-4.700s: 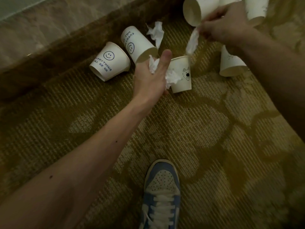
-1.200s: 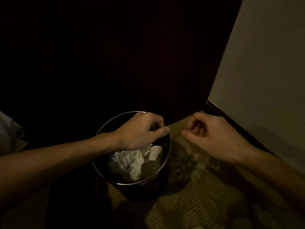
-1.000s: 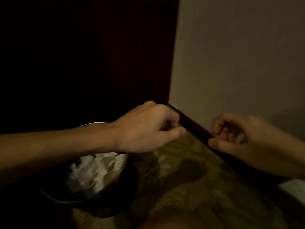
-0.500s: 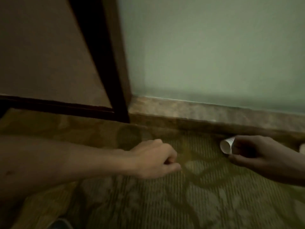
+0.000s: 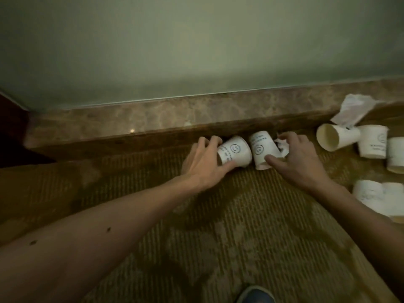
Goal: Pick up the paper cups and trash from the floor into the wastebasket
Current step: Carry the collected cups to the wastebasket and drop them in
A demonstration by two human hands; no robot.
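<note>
On the patterned olive carpet (image 5: 218, 226) by the brown baseboard (image 5: 153, 136), the left hand (image 5: 203, 162) clasps a toppled white smiley-print paper cup (image 5: 235, 153) — the right hand (image 5: 299, 158) grips its neighbouring smiley cup (image 5: 260, 147), fingers on crumpled white tissue (image 5: 282, 145).

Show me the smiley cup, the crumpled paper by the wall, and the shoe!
smiley cup (image 5: 235, 152), head view, on its printed side.
crumpled paper (image 5: 355, 109), head view, on its middle.
shoe (image 5: 255, 295), head view, on its toe.

Head view, downward, close (wide-angle), carpet (image 5: 240, 226)
</note>
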